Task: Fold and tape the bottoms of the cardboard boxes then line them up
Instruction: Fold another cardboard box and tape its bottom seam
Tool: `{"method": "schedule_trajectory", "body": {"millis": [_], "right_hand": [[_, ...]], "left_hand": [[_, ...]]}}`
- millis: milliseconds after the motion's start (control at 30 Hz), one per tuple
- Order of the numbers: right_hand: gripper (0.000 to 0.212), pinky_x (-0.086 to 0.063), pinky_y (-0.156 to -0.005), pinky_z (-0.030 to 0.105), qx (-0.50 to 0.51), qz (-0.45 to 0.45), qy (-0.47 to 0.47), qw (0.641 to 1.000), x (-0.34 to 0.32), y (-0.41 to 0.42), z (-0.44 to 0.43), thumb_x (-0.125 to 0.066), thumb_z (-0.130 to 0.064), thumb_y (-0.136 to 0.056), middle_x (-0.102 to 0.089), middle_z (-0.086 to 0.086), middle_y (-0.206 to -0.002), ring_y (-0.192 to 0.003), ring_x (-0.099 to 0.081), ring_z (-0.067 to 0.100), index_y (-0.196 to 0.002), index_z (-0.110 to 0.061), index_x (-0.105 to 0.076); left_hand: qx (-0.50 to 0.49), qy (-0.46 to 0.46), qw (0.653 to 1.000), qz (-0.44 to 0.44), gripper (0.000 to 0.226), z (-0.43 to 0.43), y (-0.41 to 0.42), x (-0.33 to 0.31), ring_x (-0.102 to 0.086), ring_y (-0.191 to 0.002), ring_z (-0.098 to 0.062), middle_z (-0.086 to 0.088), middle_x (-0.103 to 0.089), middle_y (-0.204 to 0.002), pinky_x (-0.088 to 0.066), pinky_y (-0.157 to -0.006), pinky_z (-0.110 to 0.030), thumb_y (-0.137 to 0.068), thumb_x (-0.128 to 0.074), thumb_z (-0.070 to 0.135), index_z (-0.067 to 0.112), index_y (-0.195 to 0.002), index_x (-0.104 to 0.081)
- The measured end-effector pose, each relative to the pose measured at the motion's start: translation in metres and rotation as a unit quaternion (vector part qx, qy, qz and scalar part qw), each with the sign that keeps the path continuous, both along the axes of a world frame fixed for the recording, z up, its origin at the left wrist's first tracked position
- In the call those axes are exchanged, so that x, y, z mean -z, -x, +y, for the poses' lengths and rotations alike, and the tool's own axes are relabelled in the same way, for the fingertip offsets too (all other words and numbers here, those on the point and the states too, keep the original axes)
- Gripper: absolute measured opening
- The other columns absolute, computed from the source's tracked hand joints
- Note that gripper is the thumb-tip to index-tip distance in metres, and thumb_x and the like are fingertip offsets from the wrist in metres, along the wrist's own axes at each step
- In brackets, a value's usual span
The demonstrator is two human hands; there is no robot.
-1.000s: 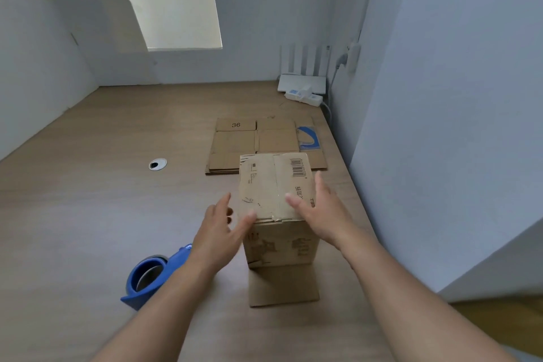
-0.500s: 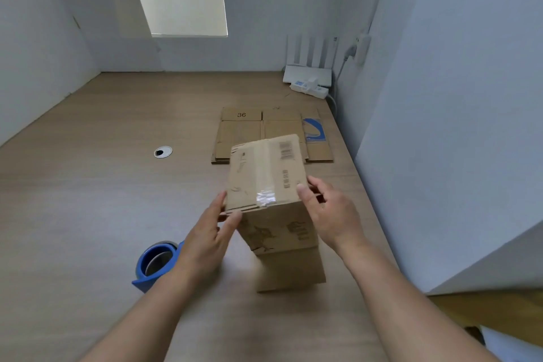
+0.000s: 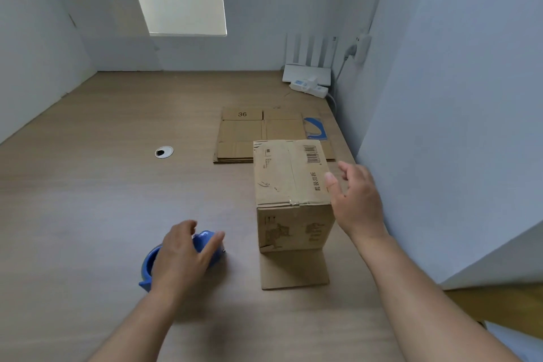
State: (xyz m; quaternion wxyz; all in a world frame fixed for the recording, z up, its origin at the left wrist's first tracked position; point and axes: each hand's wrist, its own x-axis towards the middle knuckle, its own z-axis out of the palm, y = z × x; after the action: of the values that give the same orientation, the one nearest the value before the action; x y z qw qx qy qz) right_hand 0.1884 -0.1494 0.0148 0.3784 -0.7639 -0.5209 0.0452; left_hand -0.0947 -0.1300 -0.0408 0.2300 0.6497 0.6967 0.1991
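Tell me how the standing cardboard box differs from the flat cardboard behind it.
The standing box is folded into shape and upright, with one flap spread on the table on its near side. The flat cardboard lies collapsed. The standing box's top carries a barcode, while the flat cardboard shows "36". Both are plain brown cardboard on the same table.

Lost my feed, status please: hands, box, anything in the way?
Left hand grips dispenser. Right hand open beside box. Box upright, flap out on table. Flat boxes behind it.
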Motion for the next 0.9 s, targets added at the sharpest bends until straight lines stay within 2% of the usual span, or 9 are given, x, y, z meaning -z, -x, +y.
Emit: {"method": "schedule_trajectory", "body": {"millis": [67,133,267,333,400,533,700,800,900], "right_hand": [[0.049,-0.042,-0.083,0.026,-0.006,-0.039,-0.085,0.996,-0.008,0.009,0.002,-0.042,-0.040,-0.092,-0.057,0.011,-0.120,-0.110,-0.054,0.023,-0.122,-0.005,-0.057],[0.046,-0.042,-0.084,0.025,-0.026,-0.062,-0.146,0.987,-0.012,0.018,0.005,-0.042,-0.036,-0.091,-0.060,0.014,-0.114,-0.106,-0.057,0.026,-0.115,-0.002,-0.060],[0.037,-0.040,-0.089,0.017,-0.065,-0.085,-0.192,0.976,-0.014,0.032,0.008,-0.044,-0.027,-0.091,-0.063,0.015,-0.107,-0.102,-0.060,0.026,-0.107,0.000,-0.064],[0.035,-0.042,-0.087,0.018,-0.078,-0.099,-0.196,0.972,-0.012,0.036,0.006,-0.044,-0.026,-0.092,-0.064,0.013,-0.106,-0.101,-0.060,0.024,-0.106,0.000,-0.065],[0.033,-0.043,-0.087,0.018,-0.093,-0.109,-0.205,0.968,-0.011,0.039,0.005,-0.046,-0.024,-0.091,-0.064,0.013,-0.105,-0.101,-0.059,0.020,-0.104,-0.001,-0.066],[0.030,-0.046,-0.082,0.016,-0.138,-0.103,-0.202,0.964,-0.012,0.042,-0.001,-0.050,-0.026,-0.090,-0.065,0.008,-0.101,-0.094,-0.060,0.016,-0.101,-0.004,-0.066],[0.038,-0.048,-0.068,0.015,-0.194,0.031,-0.159,0.968,-0.024,0.048,-0.011,-0.056,-0.042,-0.083,-0.060,-0.005,-0.093,-0.079,-0.054,0.004,-0.105,-0.011,-0.065],[0.048,-0.049,-0.075,0.019,-0.225,0.139,-0.083,0.961,-0.035,0.056,-0.015,-0.063,-0.046,-0.078,-0.057,-0.015,-0.102,-0.089,-0.054,0.003,-0.118,-0.021,-0.059],[0.052,-0.049,-0.081,0.020,-0.270,0.179,-0.028,0.946,-0.045,0.061,-0.016,-0.069,-0.035,-0.082,-0.057,-0.014,-0.115,-0.095,-0.054,0.003,-0.129,-0.023,-0.052]], "left_hand": [[-0.002,0.055,0.990,0.133,0.065,-0.001,0.012,0.009,-0.053,-0.107,-0.021,-0.004,-0.055,-0.118,-0.044,-0.084,-0.032,-0.079,-0.059,0.063,0.011,-0.118,-0.052],[0.008,0.115,0.976,0.186,0.061,-0.001,0.017,0.014,-0.056,-0.094,-0.019,0.000,-0.057,-0.108,-0.047,-0.072,-0.030,-0.079,-0.057,0.066,0.015,-0.110,-0.048],[-0.036,0.141,0.973,0.181,0.062,0.003,0.014,0.015,-0.054,-0.074,-0.019,0.003,-0.057,-0.085,-0.040,-0.058,-0.028,-0.081,-0.059,0.061,0.011,-0.110,-0.036],[-0.054,0.155,0.968,0.189,0.068,0.005,0.014,0.014,-0.054,-0.075,-0.018,0.004,-0.057,-0.084,-0.039,-0.058,-0.026,-0.080,-0.061,0.061,0.010,-0.117,-0.038],[-0.034,0.181,0.962,0.201,0.056,0.007,0.019,0.013,-0.056,-0.078,-0.016,0.006,-0.058,-0.084,-0.039,-0.059,-0.025,-0.078,-0.062,0.060,0.017,-0.112,-0.050],[0.011,0.164,0.977,0.135,0.042,0.015,0.029,-0.003,-0.057,-0.079,-0.014,0.008,-0.059,-0.085,-0.043,-0.063,-0.027,-0.074,-0.066,0.060,0.023,-0.090,-0.055],[0.055,0.098,0.990,-0.083,0.031,0.012,0.027,-0.067,-0.060,-0.078,-0.018,0.004,-0.064,-0.085,-0.045,-0.064,-0.031,-0.069,-0.081,0.043,0.027,-0.088,-0.062],[0.109,0.080,0.986,-0.101,0.029,0.006,0.019,-0.100,-0.063,-0.079,-0.020,0.003,-0.068,-0.084,-0.049,-0.069,-0.034,-0.066,-0.084,0.037,0.029,-0.089,-0.067],[0.158,0.078,0.981,-0.082,0.031,0.001,0.007,-0.118,-0.064,-0.078,-0.016,0.006,-0.069,-0.085,-0.050,-0.068,-0.030,-0.065,-0.084,0.036,0.029,-0.091,-0.067]]}}
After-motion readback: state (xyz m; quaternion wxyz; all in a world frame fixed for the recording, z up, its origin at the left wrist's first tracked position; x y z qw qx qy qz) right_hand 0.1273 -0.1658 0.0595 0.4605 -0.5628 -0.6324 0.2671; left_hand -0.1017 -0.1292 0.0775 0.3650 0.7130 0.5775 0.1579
